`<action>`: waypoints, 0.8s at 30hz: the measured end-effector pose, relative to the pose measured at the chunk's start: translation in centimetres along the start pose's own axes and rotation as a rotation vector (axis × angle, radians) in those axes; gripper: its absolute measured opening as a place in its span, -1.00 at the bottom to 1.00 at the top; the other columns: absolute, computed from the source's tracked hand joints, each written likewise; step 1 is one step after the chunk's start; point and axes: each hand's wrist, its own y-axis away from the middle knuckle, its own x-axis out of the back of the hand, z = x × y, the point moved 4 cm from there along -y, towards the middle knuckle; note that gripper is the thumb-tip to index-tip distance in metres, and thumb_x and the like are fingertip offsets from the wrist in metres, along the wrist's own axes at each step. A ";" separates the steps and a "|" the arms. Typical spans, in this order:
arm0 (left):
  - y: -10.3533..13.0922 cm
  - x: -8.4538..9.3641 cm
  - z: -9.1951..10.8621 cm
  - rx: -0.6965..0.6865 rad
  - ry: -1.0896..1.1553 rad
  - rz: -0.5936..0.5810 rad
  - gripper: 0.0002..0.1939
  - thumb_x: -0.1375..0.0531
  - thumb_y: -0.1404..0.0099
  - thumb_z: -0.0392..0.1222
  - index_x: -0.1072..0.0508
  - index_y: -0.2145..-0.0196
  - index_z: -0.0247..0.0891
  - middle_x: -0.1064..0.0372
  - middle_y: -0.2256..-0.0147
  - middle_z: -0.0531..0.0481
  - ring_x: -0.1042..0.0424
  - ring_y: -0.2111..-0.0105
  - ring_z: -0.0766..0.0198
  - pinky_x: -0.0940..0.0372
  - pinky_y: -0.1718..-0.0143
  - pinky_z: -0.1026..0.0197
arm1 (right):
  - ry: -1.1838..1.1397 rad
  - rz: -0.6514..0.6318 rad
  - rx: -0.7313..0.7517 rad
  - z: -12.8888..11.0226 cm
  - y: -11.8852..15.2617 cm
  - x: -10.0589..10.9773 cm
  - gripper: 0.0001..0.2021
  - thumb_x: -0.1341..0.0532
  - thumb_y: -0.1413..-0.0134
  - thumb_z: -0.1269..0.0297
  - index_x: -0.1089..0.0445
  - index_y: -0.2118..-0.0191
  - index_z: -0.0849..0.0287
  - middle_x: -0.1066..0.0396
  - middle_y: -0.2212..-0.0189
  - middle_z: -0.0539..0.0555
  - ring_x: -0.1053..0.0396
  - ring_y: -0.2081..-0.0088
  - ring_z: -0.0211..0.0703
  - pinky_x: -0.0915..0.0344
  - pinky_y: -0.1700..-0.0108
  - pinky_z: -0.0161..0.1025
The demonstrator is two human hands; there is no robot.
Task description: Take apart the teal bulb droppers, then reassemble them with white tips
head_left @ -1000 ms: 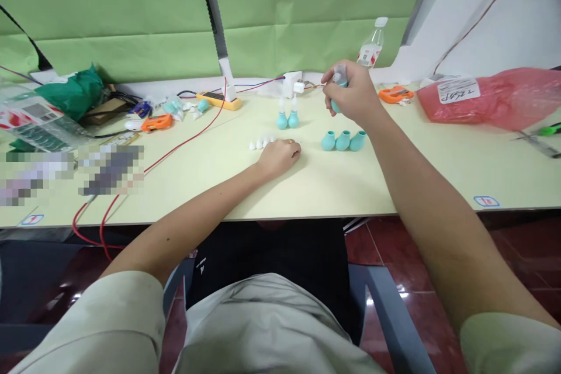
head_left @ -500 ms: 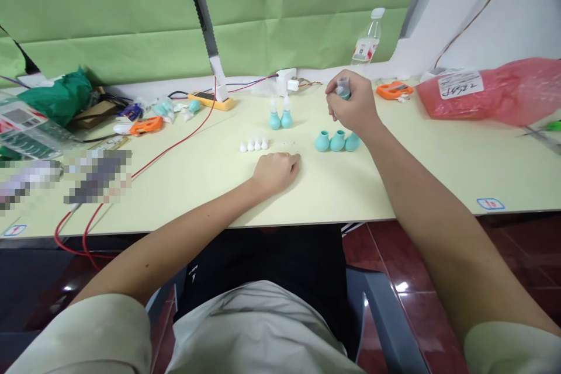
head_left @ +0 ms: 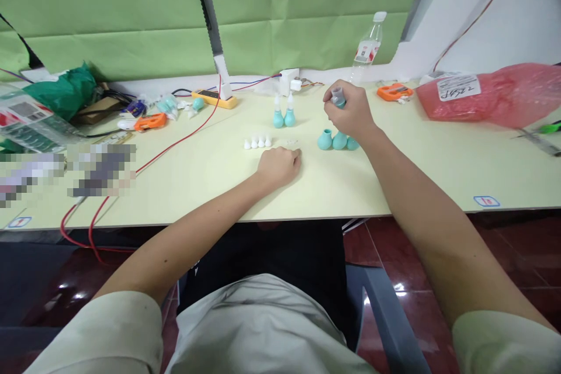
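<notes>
My right hand [head_left: 352, 110] is raised above the table, its fingers wrapped round a teal squeeze bulb with a clear nozzle [head_left: 337, 94]; most of the bulb is hidden in the palm. Just below it stand teal bulbs with open necks [head_left: 325, 139], the rightmost partly covered by the hand. My left hand [head_left: 279, 165] rests closed on the tabletop; whether its fingertips pinch anything is hidden. Tiny clear pieces [head_left: 292, 141] lie just beyond it, beside a short row of small white caps [head_left: 258, 142]. Farther back, two teal bulbs with clear nozzles [head_left: 283, 117] stand upright side by side.
At the back are a yellow multimeter [head_left: 214, 99], a white plug block [head_left: 289, 82] and a clear bottle [head_left: 368, 49]. Orange tools [head_left: 395, 92] and a red plastic bag [head_left: 491, 96] lie right. A red cable [head_left: 177, 141] crosses the left side, near a green bag [head_left: 65, 93].
My right hand has dipped slightly toward the standing bulbs, and the nozzle it holds leans a little more to the left. My left hand stays closed in nearly the same place.
</notes>
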 end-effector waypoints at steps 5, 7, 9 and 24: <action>-0.3 0.0 0.0 0.027 -0.028 -0.002 -0.52 0.06 -0.54 -0.12 -0.62 -0.09 -0.16 -0.61 0.17 -0.25 -0.59 0.18 -0.06 -0.36 0.22 0.02 | 0.064 -0.030 0.046 -0.6 0.2 -0.4 -0.91 -0.27 -0.04 0.27 -0.34 0.33 0.05 -0.32 0.47 -0.01 -0.28 0.41 -0.12 -0.30 0.32 -0.13; -0.5 0.1 0.1 0.030 -0.034 -0.001 -0.52 0.07 -0.54 -0.11 -0.62 -0.07 -0.19 -0.61 0.17 -0.26 -0.60 0.17 -0.07 -0.37 0.22 0.02 | 0.078 -0.042 0.053 -0.7 0.2 -0.6 -0.93 -0.25 -0.01 0.31 -0.35 0.33 0.06 -0.31 0.48 -0.02 -0.29 0.41 -0.13 -0.30 0.30 -0.13; -0.7 0.1 0.1 0.035 -0.039 -0.001 -0.51 0.08 -0.55 -0.11 -0.62 -0.08 -0.20 -0.61 0.17 -0.26 -0.60 0.16 -0.07 -0.38 0.22 0.01 | 0.087 -0.050 0.053 -0.8 0.2 -0.7 -0.92 -0.22 0.02 0.34 -0.36 0.33 0.08 -0.31 0.49 -0.02 -0.29 0.41 -0.13 -0.29 0.29 -0.13; -1.1 0.3 0.1 0.073 -0.023 0.006 -0.55 0.05 -0.53 -0.16 -0.62 -0.01 -0.28 -0.60 0.18 -0.30 -0.60 0.15 -0.09 -0.34 0.23 0.03 | 0.092 -0.115 -0.030 -1.4 0.4 -0.6 -0.87 -0.25 0.10 0.36 -0.40 0.32 0.07 -0.34 0.50 0.02 -0.33 0.36 -0.02 -0.30 0.25 -0.08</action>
